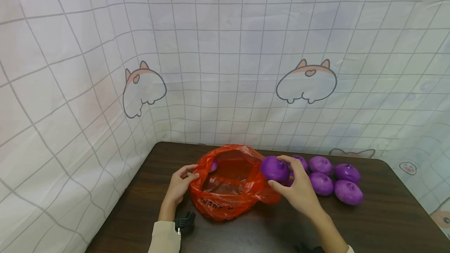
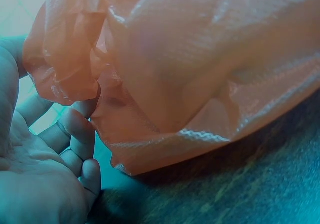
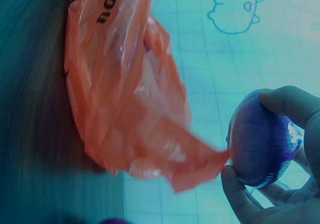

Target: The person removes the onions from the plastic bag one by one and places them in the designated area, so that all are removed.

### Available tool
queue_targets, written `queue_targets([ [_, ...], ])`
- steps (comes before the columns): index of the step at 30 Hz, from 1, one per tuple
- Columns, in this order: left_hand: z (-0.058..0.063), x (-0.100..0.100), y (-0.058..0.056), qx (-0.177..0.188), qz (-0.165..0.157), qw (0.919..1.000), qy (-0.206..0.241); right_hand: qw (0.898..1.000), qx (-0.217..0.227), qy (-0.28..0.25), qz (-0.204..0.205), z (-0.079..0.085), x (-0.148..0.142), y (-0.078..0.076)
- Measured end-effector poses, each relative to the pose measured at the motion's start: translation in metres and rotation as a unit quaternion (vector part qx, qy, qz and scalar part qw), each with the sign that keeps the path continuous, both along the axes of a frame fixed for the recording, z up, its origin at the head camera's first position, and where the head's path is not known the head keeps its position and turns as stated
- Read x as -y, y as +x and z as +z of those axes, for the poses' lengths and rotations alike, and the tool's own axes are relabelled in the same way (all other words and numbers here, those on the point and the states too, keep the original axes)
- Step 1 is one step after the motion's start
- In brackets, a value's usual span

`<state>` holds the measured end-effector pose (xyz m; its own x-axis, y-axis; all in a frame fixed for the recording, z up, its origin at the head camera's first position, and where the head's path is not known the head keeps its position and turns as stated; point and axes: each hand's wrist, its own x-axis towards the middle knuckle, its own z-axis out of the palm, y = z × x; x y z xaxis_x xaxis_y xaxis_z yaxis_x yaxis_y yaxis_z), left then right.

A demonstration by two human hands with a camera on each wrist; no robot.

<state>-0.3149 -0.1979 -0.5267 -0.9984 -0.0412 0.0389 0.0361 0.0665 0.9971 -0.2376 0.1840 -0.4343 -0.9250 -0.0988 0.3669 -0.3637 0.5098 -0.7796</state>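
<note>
A red plastic bag [image 1: 225,204] with dark lettering stands on the table, its mouth spread wide toward me. My left hand [image 1: 180,184] pinches the bag's left rim between thumb and fingers; in the left wrist view the hand [image 2: 45,154] has bag film between its fingers. My right hand [image 1: 299,188] grips a purple onion [image 1: 274,169] at the bag's right rim, just above its edge. In the right wrist view that onion [image 3: 260,139] sits between thumb and fingers, next to a bag handle tip. Part of another purple onion [image 1: 213,165] shows inside the bag's left side.
Several purple onions [image 1: 321,184] lie in a group on the dark table [image 1: 383,210], right of the bag and partly behind my right hand. A white gridded cloth [image 1: 225,100] with cartoon animals hangs behind the table and along its left side.
</note>
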Motion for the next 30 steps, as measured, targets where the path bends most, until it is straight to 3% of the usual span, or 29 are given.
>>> queue_targets([
  [17, 0.001, 0.000, 0.001, -0.005, -0.006, 1.0000, -0.003, 0.996, 0.033, 0.043, -0.074, -0.016, -0.060, 0.019],
  [23, 0.002, 0.000, 0.000, 0.003, -0.006, 1.0000, -0.001, 0.995, 0.021, 0.046, -0.082, -0.022, -0.073, 0.024],
  [30, 0.002, 0.000, 0.001, 0.001, -0.007, 1.0000, 0.000, 0.992, 0.039, 0.064, -0.097, -0.028, -0.090, 0.027],
])
